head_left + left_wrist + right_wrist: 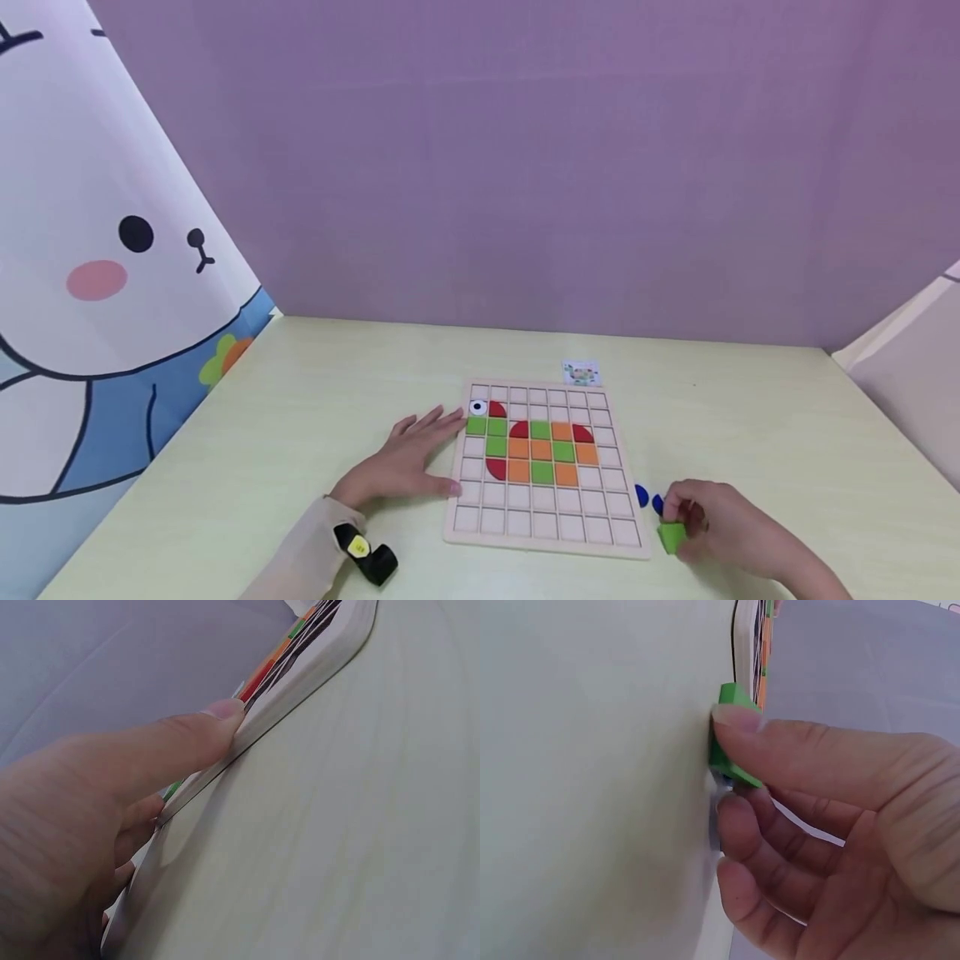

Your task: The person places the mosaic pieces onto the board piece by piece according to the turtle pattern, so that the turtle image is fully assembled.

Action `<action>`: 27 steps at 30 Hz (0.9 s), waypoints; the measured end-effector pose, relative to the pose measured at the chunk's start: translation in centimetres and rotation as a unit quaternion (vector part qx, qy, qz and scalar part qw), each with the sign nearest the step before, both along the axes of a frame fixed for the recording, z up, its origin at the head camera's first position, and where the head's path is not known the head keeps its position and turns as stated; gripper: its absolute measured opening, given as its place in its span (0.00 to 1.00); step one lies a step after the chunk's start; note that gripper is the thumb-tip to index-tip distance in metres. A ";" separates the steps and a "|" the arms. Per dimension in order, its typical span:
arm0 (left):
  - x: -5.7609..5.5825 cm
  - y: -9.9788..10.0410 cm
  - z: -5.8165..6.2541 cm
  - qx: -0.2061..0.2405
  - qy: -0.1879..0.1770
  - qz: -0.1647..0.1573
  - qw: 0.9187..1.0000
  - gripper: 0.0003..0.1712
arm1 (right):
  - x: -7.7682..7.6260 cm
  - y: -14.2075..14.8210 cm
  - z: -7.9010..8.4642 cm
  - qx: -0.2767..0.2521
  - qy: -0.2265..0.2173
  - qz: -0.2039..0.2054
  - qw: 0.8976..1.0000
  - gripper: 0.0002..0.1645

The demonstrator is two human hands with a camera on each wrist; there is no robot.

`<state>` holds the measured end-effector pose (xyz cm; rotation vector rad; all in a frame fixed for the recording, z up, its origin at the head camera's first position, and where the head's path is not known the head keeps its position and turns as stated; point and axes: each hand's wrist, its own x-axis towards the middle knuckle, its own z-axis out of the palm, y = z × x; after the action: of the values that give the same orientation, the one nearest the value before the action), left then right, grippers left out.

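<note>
A wooden grid board (551,544) lies on the table. On it sit green, orange and red tiles and a round eye piece (477,407). My left hand (405,464) is spread at the board's left edge, its thumb (202,735) touching the rim. Off the lower right corner, my right hand (731,529) pinches a green tile (672,537) between thumb and fingers, tilted close to the tabletop. In the right wrist view the thumb covers part of the green tile (727,754). Two dark blue rounded pieces, one nearer the board (642,496), lie beside that hand.
A small picture card (582,372) lies behind the board's top edge. A black strap (367,557) with a yellow label is on my left wrist. A purple cloth wall (525,208) stands at the back, and a cartoon-printed panel (105,350) at left.
</note>
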<state>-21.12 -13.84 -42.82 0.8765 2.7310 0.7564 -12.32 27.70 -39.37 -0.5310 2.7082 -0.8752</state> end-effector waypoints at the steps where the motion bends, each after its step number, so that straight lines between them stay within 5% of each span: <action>1: 0.0 0.0 0.0 0.000 0.001 0.000 1.000 0.54 | -0.1 0.0 0.0 -0.001 0.005 0.004 1.000 0.19; 17: 0.2 0.3 0.0 -0.003 -0.006 0.003 1.000 0.54 | -1.0 -0.7 1.2 -0.003 0.052 0.036 0.998 0.11; 27: 0.1 0.2 0.0 -0.002 -0.006 0.004 1.000 0.53 | -2.9 -3.0 2.4 -0.016 0.055 0.041 0.998 0.06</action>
<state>-21.04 -13.65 -42.87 0.8587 2.7262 0.7543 -15.25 24.66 -36.94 -0.7120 2.7507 -0.8936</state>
